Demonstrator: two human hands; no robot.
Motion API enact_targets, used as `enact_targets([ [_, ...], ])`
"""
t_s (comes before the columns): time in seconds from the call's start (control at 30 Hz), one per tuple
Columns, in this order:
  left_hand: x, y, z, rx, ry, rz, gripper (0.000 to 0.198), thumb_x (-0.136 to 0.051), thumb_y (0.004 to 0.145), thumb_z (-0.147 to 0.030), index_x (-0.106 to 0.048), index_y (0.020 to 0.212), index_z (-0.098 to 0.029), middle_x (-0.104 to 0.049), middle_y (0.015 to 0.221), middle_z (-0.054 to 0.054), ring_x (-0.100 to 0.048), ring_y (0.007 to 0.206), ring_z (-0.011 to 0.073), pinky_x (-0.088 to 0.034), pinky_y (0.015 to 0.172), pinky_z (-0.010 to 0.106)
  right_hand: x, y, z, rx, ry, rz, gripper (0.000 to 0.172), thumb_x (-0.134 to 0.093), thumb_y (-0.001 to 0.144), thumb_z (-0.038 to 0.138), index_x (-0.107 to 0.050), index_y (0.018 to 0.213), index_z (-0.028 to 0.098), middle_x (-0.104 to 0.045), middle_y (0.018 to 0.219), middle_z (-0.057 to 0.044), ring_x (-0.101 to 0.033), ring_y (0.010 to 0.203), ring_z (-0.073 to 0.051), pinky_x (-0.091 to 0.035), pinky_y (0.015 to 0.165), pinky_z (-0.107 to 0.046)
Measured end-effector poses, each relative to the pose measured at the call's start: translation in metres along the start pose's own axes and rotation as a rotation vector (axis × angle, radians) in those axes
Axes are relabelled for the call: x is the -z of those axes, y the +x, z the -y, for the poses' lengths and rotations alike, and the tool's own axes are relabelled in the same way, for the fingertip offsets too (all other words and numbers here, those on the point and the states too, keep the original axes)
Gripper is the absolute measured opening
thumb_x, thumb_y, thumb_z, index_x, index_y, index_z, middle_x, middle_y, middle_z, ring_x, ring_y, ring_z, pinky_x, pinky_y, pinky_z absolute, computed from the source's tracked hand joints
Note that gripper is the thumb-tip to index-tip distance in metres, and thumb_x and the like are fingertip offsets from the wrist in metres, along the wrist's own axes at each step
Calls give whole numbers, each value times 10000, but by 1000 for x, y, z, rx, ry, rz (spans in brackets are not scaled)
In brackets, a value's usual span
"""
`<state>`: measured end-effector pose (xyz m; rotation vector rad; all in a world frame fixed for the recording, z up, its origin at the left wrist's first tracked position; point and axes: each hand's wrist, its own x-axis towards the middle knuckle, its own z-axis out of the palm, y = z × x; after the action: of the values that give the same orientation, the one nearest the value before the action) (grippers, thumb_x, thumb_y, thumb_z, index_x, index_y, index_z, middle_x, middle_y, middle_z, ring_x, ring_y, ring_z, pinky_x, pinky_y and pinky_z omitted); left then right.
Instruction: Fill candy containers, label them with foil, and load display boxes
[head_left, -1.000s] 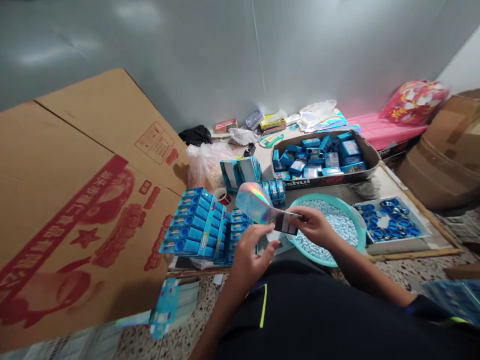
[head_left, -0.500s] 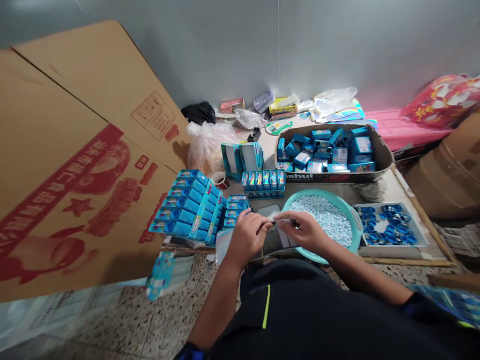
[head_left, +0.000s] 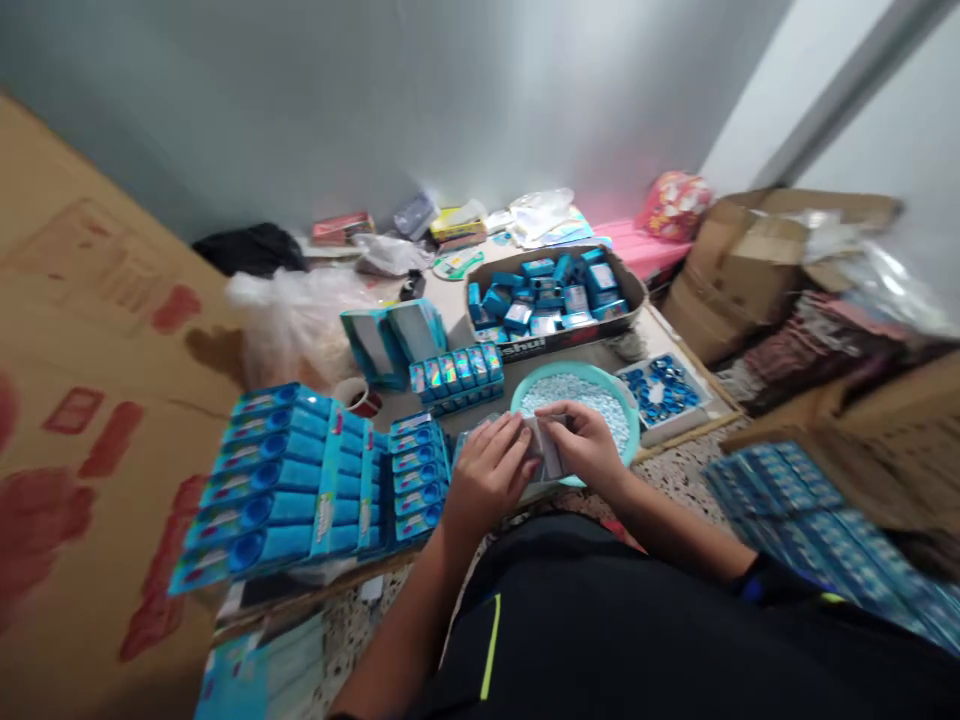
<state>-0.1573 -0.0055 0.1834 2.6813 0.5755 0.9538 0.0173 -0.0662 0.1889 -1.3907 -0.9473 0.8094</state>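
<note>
Both hands are on a grey folded sheet, card or film, at the near rim of a turquoise basin. My left hand lies over its left side, fingers bent onto its top edge. My right hand pinches its right side between thumb and fingers. Small pale blue pieces fill the basin behind the sheet. To the left of my left hand stand blue display cartons with round holes, and a larger stepped stack of similar cartons. The sheet's lower part is blurred.
A carton tray of small blue boxes stands at the back. A white tray with blue ring-like parts sits right of the basin. Folded cartons and a cup are behind left. A large cardboard box walls the left side.
The view has swung right, bringing more boxes on the right into sight. The grey sheet looks more upright and folded between my hands, and my left fingers now lie flatter over it.
</note>
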Motion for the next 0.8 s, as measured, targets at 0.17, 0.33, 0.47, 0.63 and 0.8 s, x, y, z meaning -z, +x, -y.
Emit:
enact_targets([
  [0.17, -10, 18, 0, 9, -293, -73, 375, -622, 959, -342, -600, 1298, -183, -694, 1185, 129, -647, 1136, 257, -524, 1006, 418, 13, -29, 20, 22, -54, -121, 113, -668, 840, 320, -725, 867, 227, -727, 820, -18, -650, 763, -192, -522, 719, -321],
  [0.33, -19, 51, -18, -110, -559, 124, 232, -639, 950, -378, -696, 1100, -210, -682, 974, 60, -661, 876, 191, -545, 797, 312, 26, -76, 34, -7, -131, -462, 119, -674, 849, 360, -712, 844, 248, -702, 781, -18, -624, 697, -188, -518, 634, -310],
  [0.47, -30, 66, -51, -196, -622, 310, 134, -619, 955, -317, -690, 924, -207, -685, 843, 39, -642, 790, 195, -496, 718, 314, 46, -113, 37, -19, -184, -603, 135, -684, 822, 351, -719, 835, 222, -698, 751, -12, -600, 631, -168, -489, 574, -285],
  [0.63, -41, 71, -66, -301, -528, 494, 339, -440, 1024, -277, -607, 738, -203, -658, 740, 53, -591, 690, 199, -415, 644, 336, 59, -128, 34, -82, -234, -619, 90, -675, 860, 289, -733, 857, 220, -691, 723, -11, -550, 587, -140, -447, 540, -264],
  [0.8, -51, 92, -37, -324, -474, 503, 367, -418, 1036, -314, -578, 726, -202, -621, 702, 21, -563, 666, 173, -392, 618, 306, 78, -94, 35, 116, -443, -337, 93, -673, 896, 233, -748, 941, 200, -710, 904, -36, -646, 823, -162, -517, 757, -291],
])
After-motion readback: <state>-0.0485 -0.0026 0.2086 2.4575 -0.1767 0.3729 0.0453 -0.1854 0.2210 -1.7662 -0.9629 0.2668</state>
